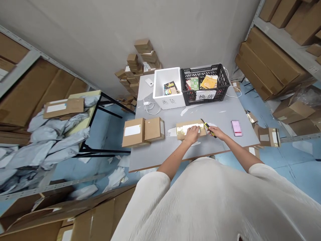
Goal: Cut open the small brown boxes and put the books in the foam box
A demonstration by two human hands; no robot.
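A small brown cardboard box (180,131) with a white label and shiny tape lies on the grey table (160,157). My left hand (192,134) holds it from above, fingers bent over its top near the middle. A black-and-yellow utility knife (208,128) is gripped in my right hand (217,132), just beyond the box's right end. Its tip points up and to the left; whether the blade touches the box I cannot tell. To the left sit two closed cardboard boxes, a labelled one (132,139) and a smaller one (153,129).
Behind the hands stand a white foam bin (167,101) and a black plastic crate (187,98) holding small packets. A phone (236,128) lies at the right. Cables (152,107) trail across the table. Shelves of cartons (273,63) and grey mailing bags (65,147) flank the table.
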